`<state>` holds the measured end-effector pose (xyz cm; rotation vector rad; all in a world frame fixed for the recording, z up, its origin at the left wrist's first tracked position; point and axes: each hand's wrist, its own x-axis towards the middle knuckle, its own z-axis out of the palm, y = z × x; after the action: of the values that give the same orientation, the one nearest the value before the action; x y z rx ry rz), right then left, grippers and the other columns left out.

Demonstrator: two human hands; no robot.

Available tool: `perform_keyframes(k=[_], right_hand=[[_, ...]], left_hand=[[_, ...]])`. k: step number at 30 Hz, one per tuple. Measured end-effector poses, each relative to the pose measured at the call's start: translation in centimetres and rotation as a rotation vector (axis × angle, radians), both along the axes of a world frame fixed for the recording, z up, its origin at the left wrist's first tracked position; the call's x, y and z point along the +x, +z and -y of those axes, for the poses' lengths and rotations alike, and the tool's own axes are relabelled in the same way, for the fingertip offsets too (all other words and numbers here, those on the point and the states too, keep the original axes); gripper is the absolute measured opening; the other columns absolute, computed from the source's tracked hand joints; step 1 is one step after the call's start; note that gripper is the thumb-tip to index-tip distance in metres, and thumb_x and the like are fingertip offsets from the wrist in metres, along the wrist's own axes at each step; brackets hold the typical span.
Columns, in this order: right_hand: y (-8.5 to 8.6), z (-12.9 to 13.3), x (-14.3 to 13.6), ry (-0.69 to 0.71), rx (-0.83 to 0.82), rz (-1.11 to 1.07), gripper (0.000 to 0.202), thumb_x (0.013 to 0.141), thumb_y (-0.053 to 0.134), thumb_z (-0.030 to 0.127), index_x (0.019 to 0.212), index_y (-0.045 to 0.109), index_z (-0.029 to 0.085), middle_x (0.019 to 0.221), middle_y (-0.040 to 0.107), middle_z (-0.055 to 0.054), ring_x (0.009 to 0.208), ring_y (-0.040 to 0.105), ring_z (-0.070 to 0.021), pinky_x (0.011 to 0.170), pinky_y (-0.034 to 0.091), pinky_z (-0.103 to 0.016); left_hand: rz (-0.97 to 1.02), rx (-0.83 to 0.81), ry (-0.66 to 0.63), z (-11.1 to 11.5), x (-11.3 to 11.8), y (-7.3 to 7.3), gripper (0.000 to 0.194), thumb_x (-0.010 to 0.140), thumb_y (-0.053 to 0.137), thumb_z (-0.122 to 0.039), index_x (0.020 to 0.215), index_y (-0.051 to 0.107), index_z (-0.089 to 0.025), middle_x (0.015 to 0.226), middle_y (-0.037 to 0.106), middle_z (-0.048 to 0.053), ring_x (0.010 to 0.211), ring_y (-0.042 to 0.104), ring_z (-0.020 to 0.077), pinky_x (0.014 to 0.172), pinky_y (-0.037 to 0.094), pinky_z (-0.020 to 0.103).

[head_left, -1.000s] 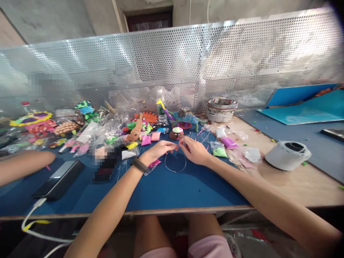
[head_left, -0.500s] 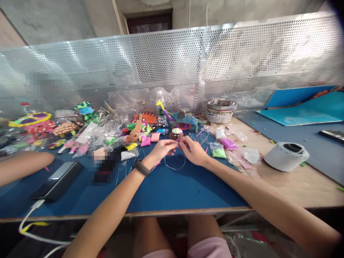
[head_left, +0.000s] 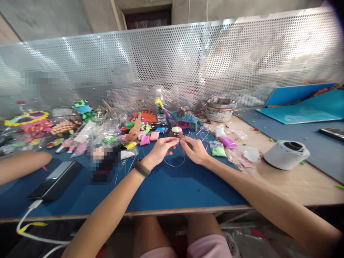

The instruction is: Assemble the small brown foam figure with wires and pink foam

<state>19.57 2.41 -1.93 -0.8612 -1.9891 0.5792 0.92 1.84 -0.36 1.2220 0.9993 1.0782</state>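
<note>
While the thin wire loop [head_left: 174, 166] hangs much as before, left hand [head_left: 160, 149] and right hand [head_left: 197, 151] pinch its top, fingertips meeting; its shape apparently depends on both grips; exact contact unclear.

Wristband [head_left: 142, 168], one: dark, broad, is circling the left wrist [head_left: 146, 164]; its fastening is blurring too much to tell. Garment [head_left: 208, 247], one: pale pink, plain, is covering the upper thighs and ending in wide hems.
</note>
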Motion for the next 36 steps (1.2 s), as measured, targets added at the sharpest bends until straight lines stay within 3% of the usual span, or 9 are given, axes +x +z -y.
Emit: perform_keyframes(k=[3, 11, 18, 22, 24, 26, 29, 33, 36], right_hand=[[0.0, 0.0, -0.1, -0.035, 0.055, 0.004, 0.033, 0.101, 0.045, 0.037, 0.081, 0.063, 0.019, 0.059, 0.057, 0.003, 0.049, 0.048, -0.0095, 0.052, 0.035, -0.023], [-0.4, -0.7, -0.3, -0.102, 0.259, 0.030, 0.028, 0.097, 0.048, 0.027, 0.071, 0.055, 0.018, 0.063, 0.051, 0.002, 0.057, 0.045, -0.0107, 0.060, 0.035, -0.025], [-0.9, -0.7, -0.9, -0.127, 0.224, -0.007, 0.030, 0.099, 0.044, 0.028, 0.071, 0.051, 0.019, 0.061, 0.051, 0.002, 0.055, 0.047, -0.0110, 0.059, 0.035, -0.025], [-1.4, -0.7, -1.3, -0.135, 0.160, -0.007, 0.034, 0.101, 0.040, 0.033, 0.071, 0.046, 0.020, 0.060, 0.050, 0.001, 0.053, 0.045, -0.0114, 0.056, 0.034, -0.026], [-1.5, -0.8, -1.4, -0.139, 0.145, -0.002, 0.036, 0.102, 0.038, 0.037, 0.071, 0.043, 0.021, 0.059, 0.049, 0.002, 0.052, 0.042, -0.0116, 0.055, 0.033, -0.026], [-1.4, -0.9, -1.3, -0.124, 0.148, 0.009, 0.036, 0.103, 0.036, 0.038, 0.072, 0.042, 0.021, 0.061, 0.049, 0.001, 0.053, 0.042, -0.0120, 0.056, 0.034, -0.027], [-0.8, -1.0, -0.8, -0.057, 0.187, 0.040, 0.032, 0.105, 0.035, 0.037, 0.078, 0.045, 0.021, 0.069, 0.053, -0.001, 0.059, 0.047, -0.0135, 0.061, 0.038, -0.028], [0.0, -1.0, 0.2, 0.071, 0.227, 0.133, 0.026, 0.106, 0.033, 0.035, 0.090, 0.049, 0.021, 0.083, 0.058, -0.005, 0.072, 0.054, -0.0169, 0.068, 0.043, -0.030], [0.3, -1.0, 0.8, 0.141, 0.241, 0.214, 0.024, 0.106, 0.031, 0.033, 0.098, 0.050, 0.021, 0.093, 0.061, -0.008, 0.082, 0.058, -0.0192, 0.074, 0.046, -0.032]], left_hand=[[0.019, -0.008, -0.010, 0.0, 0.1, 0.0, 0.039, 0.068, 0.084, -0.040, 0.098, 0.076, -0.016, 0.087, 0.064, 0.005, 0.072, 0.055, 0.0097, 0.047, 0.038, 0.016], [-0.064, 0.163, -0.001, -0.1, 0.5, -0.4, 0.038, 0.076, 0.077, -0.043, 0.101, 0.072, -0.014, 0.088, 0.066, 0.005, 0.074, 0.059, 0.0127, 0.050, 0.047, 0.019], [-0.295, 0.463, 0.060, 0.2, 0.4, -0.4, 0.028, 0.088, 0.066, -0.041, 0.099, 0.067, -0.015, 0.087, 0.068, 0.007, 0.073, 0.064, 0.0170, 0.054, 0.052, 0.025], [-0.548, 0.735, 0.082, 1.0, 0.1, 0.8, 0.018, 0.095, 0.057, -0.032, 0.094, 0.069, -0.020, 0.097, 0.067, 0.009, 0.094, 0.063, 0.0209, 0.079, 0.052, 0.032], [-0.588, 0.776, 0.063, 1.2, 0.1, 1.3, 0.017, 0.095, 0.055, -0.030, 0.092, 0.070, -0.022, 0.102, 0.067, 0.010, 0.105, 0.061, 0.0227, 0.091, 0.048, 0.034], [-0.541, 0.711, 0.075, 1.2, 0.1, 1.5, 0.016, 0.093, 0.059, -0.032, 0.092, 0.070, -0.022, 0.102, 0.067, 0.009, 0.102, 0.061, 0.0225, 0.087, 0.048, 0.033], [-0.322, 0.425, 0.051, 0.6, -0.1, 1.1, 0.026, 0.087, 0.066, -0.044, 0.096, 0.068, -0.019, 0.091, 0.065, 0.007, 0.077, 0.062, 0.0176, 0.064, 0.048, 0.028], [0.004, -0.035, -0.172, -0.4, -0.8, 0.5, 0.036, 0.080, 0.072, -0.049, 0.087, 0.066, -0.014, 0.081, 0.061, 0.003, 0.057, 0.053, 0.0082, 0.048, 0.036, 0.021], [0.120, -0.226, -0.288, -0.6, -1.2, 0.4, 0.032, 0.077, 0.077, -0.041, 0.086, 0.066, -0.013, 0.077, 0.058, 0.001, 0.053, 0.048, 0.0047, 0.045, 0.031, 0.019]])
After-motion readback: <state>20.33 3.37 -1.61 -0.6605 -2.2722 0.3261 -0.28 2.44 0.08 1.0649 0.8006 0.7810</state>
